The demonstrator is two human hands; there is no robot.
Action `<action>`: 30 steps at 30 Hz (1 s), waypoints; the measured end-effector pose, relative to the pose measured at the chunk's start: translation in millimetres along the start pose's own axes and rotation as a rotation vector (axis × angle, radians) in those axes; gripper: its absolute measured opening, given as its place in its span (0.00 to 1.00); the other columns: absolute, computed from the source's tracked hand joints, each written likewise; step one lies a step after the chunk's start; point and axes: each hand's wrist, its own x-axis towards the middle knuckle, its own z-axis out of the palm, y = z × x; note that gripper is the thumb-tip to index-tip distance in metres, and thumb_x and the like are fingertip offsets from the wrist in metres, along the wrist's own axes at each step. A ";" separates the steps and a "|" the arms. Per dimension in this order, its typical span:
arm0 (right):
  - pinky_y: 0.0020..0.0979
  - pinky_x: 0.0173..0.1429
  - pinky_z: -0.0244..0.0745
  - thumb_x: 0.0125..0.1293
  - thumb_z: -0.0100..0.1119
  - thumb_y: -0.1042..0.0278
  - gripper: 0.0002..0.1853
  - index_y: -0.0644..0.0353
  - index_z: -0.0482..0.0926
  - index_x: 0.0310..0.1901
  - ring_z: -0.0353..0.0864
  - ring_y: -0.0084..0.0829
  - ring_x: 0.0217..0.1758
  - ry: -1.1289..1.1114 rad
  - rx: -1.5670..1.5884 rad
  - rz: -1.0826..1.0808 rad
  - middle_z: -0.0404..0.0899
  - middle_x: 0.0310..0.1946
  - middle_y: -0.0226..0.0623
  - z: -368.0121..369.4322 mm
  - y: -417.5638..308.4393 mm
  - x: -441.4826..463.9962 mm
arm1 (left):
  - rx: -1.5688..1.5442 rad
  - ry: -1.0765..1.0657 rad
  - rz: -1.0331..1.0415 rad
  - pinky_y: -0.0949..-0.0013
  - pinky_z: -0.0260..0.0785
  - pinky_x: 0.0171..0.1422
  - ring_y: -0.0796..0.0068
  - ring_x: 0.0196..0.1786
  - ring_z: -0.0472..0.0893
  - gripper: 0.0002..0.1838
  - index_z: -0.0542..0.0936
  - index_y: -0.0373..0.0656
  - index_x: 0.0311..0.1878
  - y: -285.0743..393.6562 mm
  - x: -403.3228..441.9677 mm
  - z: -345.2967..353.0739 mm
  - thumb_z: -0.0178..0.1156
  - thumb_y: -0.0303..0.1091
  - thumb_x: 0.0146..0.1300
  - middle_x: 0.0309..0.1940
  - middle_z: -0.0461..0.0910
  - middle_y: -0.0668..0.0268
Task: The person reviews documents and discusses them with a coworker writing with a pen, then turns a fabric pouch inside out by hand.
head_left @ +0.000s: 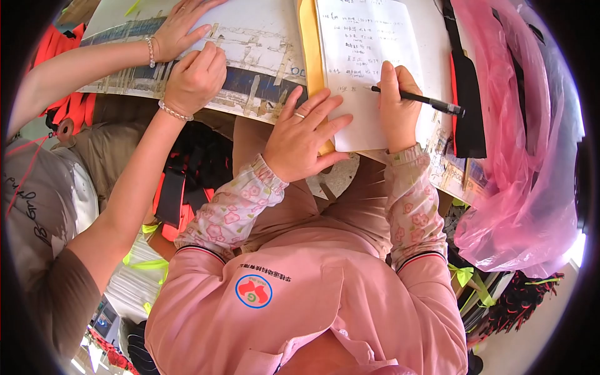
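My right hand (400,106) grips a black pen (431,102), its tip resting on a white sheet of paper (375,122) near the last handwritten line. Several rows of handwriting fill the upper part of the sheet. Spread flat, my left hand (306,134) lies with its fingertips on the paper's lower left edge and wears a ring. A yellow-orange backing (310,44) shows along the left side of the paper, partly beneath that hand. Both my forearms have flower-patterned sleeves.
On the left, a co-worker's fist (195,78) and flat hand (181,28) are over the taped table (275,25). A pink plastic bag (506,206) hangs at the right edge, beside a black and orange strap (467,112). Black and orange pieces (178,194) lie below the table.
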 end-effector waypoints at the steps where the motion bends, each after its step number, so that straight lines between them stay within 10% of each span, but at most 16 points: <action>1: 0.27 0.25 0.58 0.74 0.57 0.60 0.22 0.62 0.69 0.23 0.58 0.17 0.23 0.015 -0.053 -0.042 0.64 0.16 0.26 0.6 5.3 -1.3 | -0.001 0.001 -0.001 0.44 0.48 0.78 0.58 0.71 0.68 0.31 0.80 0.54 0.59 -0.2 0.0 0.1 0.71 0.54 0.53 0.66 0.72 0.62; 30: 0.33 0.22 0.61 0.72 0.59 0.64 0.20 0.62 0.68 0.22 0.57 0.24 0.18 0.027 -0.158 -0.179 0.64 0.13 0.36 6.0 13.8 -2.7 | 0.007 -0.018 -0.010 0.44 0.47 0.78 0.59 0.72 0.68 0.32 0.79 0.55 0.60 -0.1 0.7 0.4 0.71 0.55 0.53 0.67 0.71 0.63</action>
